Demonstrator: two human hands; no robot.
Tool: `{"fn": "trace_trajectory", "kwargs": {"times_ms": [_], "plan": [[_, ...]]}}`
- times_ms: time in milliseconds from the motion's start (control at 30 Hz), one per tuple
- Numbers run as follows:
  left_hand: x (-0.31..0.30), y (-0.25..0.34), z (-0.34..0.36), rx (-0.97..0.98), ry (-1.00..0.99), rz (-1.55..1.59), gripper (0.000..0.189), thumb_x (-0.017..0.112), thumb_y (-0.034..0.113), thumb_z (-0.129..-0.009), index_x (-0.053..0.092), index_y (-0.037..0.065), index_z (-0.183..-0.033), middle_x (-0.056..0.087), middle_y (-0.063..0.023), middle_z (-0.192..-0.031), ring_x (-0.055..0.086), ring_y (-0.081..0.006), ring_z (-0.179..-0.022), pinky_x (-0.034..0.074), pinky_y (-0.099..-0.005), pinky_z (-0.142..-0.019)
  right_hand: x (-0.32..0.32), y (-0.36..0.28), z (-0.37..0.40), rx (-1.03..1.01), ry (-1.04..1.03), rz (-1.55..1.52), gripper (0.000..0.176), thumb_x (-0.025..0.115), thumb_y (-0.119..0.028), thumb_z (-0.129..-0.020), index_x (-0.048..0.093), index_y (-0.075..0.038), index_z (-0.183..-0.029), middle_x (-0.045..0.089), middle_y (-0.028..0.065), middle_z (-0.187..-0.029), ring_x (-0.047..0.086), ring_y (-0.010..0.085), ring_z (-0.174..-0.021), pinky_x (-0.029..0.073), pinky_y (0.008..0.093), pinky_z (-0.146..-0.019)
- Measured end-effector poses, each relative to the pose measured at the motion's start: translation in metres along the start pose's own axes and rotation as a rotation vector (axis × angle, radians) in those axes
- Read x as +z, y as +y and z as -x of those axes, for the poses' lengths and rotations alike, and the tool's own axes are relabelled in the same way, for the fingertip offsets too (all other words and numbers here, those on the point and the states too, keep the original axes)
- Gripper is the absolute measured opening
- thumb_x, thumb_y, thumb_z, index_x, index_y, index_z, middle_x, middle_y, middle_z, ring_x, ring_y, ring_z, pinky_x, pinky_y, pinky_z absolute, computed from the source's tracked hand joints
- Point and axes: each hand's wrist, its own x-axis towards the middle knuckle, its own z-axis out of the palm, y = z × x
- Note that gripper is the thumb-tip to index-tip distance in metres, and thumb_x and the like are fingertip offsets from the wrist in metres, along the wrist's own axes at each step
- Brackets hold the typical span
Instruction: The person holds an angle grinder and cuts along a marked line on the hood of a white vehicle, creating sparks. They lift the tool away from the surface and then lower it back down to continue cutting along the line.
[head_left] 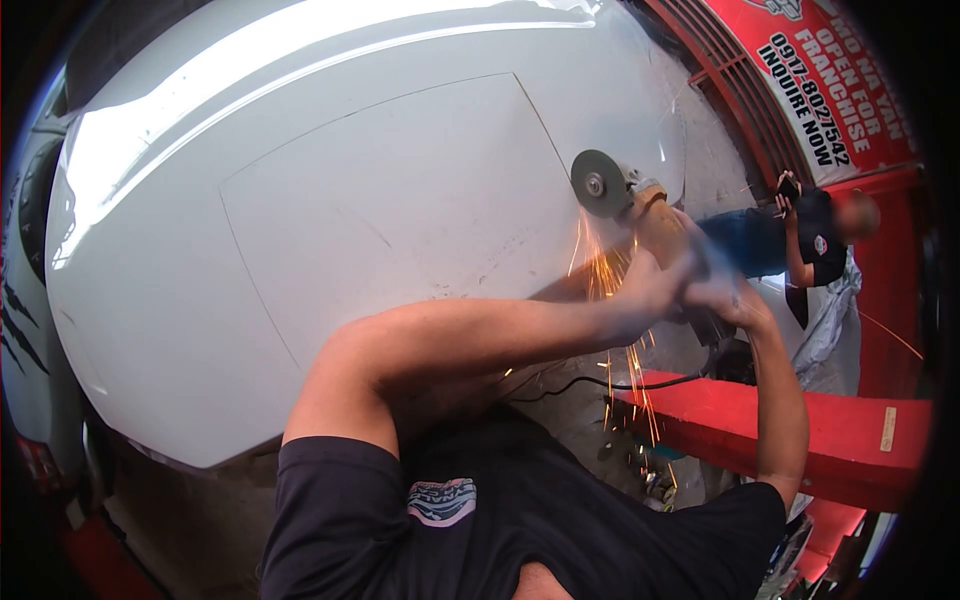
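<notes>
An angle grinder [660,228] with a round dark disc [597,183] is held in both my hands at the right of the view. My left hand [648,292] is closed around its body behind the orange gear head. Beside it my right hand [722,295] grips the rear part, somewhat blurred. The disc's rim is at the right edge of a large white panel [400,190], and orange sparks [602,265] stream down from it. Thin dark lines outline a four-sided shape on the panel.
A black cord [575,383] runs beneath my forearms. Red beams [850,425] stand at the lower right. Another person [825,235] in dark clothes is at the right, holding a dark device. Behind hangs a red banner [855,85]. Part of another vehicle shows at the far left.
</notes>
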Motion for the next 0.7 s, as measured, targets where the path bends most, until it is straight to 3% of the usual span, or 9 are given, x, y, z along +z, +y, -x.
{"fn": "trace_trajectory", "kwargs": {"times_ms": [33, 100, 133, 200, 333, 533, 600, 700], "plan": [[0.004, 0.001, 0.001, 0.001, 0.000, -0.001, 0.098, 0.076, 0.050, -0.100, 0.019, 0.000, -0.162, 0.054, -0.0242, -0.149, 0.071, -0.0393, -0.124, 0.070, -0.0449, -0.073, 0.000, 0.001, 0.001, -0.011, -0.005, 0.009, 0.114, 0.072, -0.012, -0.070, 0.031, -0.007, -0.176, 0.069, 0.0170, -0.133, 0.066, 0.0229, -0.119, 0.050, 0.0335, -0.110], [0.011, -0.002, 0.002, -0.056, 0.197, -0.037, 0.054, 0.064, 0.036, -0.114, 0.042, 0.000, -0.147, 0.065, -0.0168, -0.132, 0.075, -0.0278, -0.109, 0.072, -0.0491, -0.079, 0.000, 0.004, 0.001, -0.030, -0.002, 0.004, 0.114, 0.072, -0.012, -0.070, 0.031, -0.007, -0.176, 0.069, 0.0168, -0.134, 0.065, 0.0234, -0.120, 0.050, 0.0336, -0.110], [0.010, -0.003, 0.002, -0.057, 0.197, -0.036, 0.054, 0.064, 0.036, -0.114, 0.042, 0.000, -0.147, 0.065, -0.0168, -0.132, 0.075, -0.0278, -0.109, 0.072, -0.0491, -0.079, 0.001, 0.006, 0.001, -0.048, 0.002, -0.001, 0.114, 0.072, -0.012, -0.070, 0.031, -0.008, -0.177, 0.068, 0.0167, -0.135, 0.065, 0.0239, -0.121, 0.049, 0.0337, -0.111], [0.007, -0.005, 0.002, -0.071, 0.132, -0.018, 0.100, 0.075, 0.049, -0.100, 0.018, -0.010, -0.158, 0.054, -0.0271, -0.148, 0.071, -0.0393, -0.123, 0.070, -0.0452, -0.074, 0.002, 0.001, 0.004, -0.005, -0.013, -0.015, 0.114, 0.072, -0.012, -0.071, 0.030, -0.008, -0.177, 0.068, 0.0167, -0.136, 0.065, 0.0245, -0.124, 0.049, 0.0342, -0.112], [0.007, -0.007, 0.007, 0.015, 0.056, -0.015, 0.101, 0.075, 0.049, -0.101, 0.017, -0.012, -0.157, 0.053, -0.0273, -0.149, 0.070, -0.0396, -0.125, 0.070, -0.0468, -0.078, 0.005, 0.008, 0.006, 0.000, 0.000, -0.030, 0.115, 0.072, -0.012, -0.070, 0.030, -0.009, -0.177, 0.068, 0.0169, -0.139, 0.064, 0.0261, -0.127, 0.047, 0.0345, -0.114], [0.006, -0.010, 0.003, -0.041, 0.087, -0.001, 0.098, 0.073, 0.048, -0.101, 0.016, -0.003, -0.162, 0.051, -0.0233, -0.151, 0.069, -0.0384, -0.126, 0.070, -0.0474, -0.079, 0.006, 0.007, 0.005, -0.032, 0.022, 0.004, 0.114, 0.069, -0.011, -0.069, 0.030, -0.006, -0.176, 0.069, 0.0174, -0.135, 0.065, 0.0246, -0.122, 0.049, 0.0330, -0.111], [0.015, 0.000, 0.009, -0.013, 0.241, -0.040, 0.053, 0.064, 0.034, -0.114, 0.044, -0.003, -0.145, 0.065, -0.0166, -0.128, 0.076, -0.0270, -0.104, 0.071, -0.0475, -0.076, 0.006, 0.007, 0.002, -0.035, 0.025, 0.012, 0.114, 0.069, -0.011, -0.069, 0.030, -0.005, -0.176, 0.069, 0.0172, -0.133, 0.066, 0.0237, -0.120, 0.049, 0.0324, -0.110], [0.007, 0.002, 0.004, 0.030, 0.161, -0.050, 0.053, 0.063, 0.035, -0.114, 0.044, -0.002, -0.148, 0.066, -0.0168, -0.128, 0.076, -0.0288, -0.107, 0.071, -0.0498, -0.078, 0.004, 0.005, -0.002, -0.021, 0.025, 0.012, 0.113, 0.069, -0.010, -0.070, 0.030, -0.004, -0.176, 0.070, 0.0163, -0.129, 0.066, 0.0222, -0.115, 0.051, 0.0316, -0.106]]}}
